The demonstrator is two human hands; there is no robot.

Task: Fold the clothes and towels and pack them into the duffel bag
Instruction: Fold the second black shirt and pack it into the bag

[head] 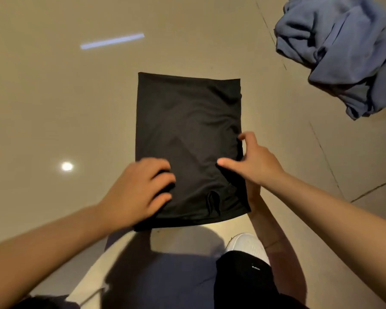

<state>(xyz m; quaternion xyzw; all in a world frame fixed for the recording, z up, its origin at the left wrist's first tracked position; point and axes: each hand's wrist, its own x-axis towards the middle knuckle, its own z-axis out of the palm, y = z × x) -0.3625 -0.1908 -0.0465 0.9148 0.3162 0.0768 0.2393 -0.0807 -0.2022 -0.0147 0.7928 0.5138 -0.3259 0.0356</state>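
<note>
A black garment [187, 121] lies on the tiled floor in the middle of the view, folded into a tall rectangle. My left hand [136, 192] grips its near left edge, with the fingers curled on top of the cloth. My right hand [254, 159] pinches the right edge, thumb laid across the cloth and fingers hooked round the side. No duffel bag is in view.
A crumpled blue garment [341, 52] lies in a heap at the far right. My knee in black shorts [243, 277] and a white shoe [247, 244] are just below the black garment. Glossy beige floor tiles [54, 108] stretch to the left.
</note>
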